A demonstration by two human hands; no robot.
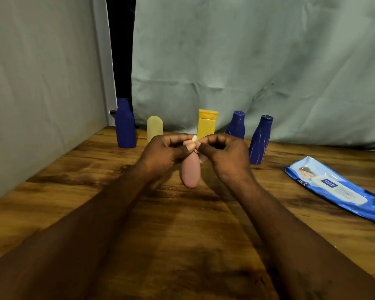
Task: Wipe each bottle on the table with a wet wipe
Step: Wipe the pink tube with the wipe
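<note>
Wooden counter (182, 224), pale cloth backdrop. Center: pink bottle (190, 172). Left hand (167, 151) fingers curl round its top; right hand (224, 155) fingers pinch white wipe (194, 138) against it. Row of bottles (206, 124) behind, wipes pack (338, 189) at right.

Two bare forearms on show, left forearm (85, 224) and right forearm (290, 234), uncovered right down to the lower edge. Bare left hand (165, 150), bare right hand (225, 154), slim wrists. Just catching one pale thumbnail (190, 146) on the left.
</note>
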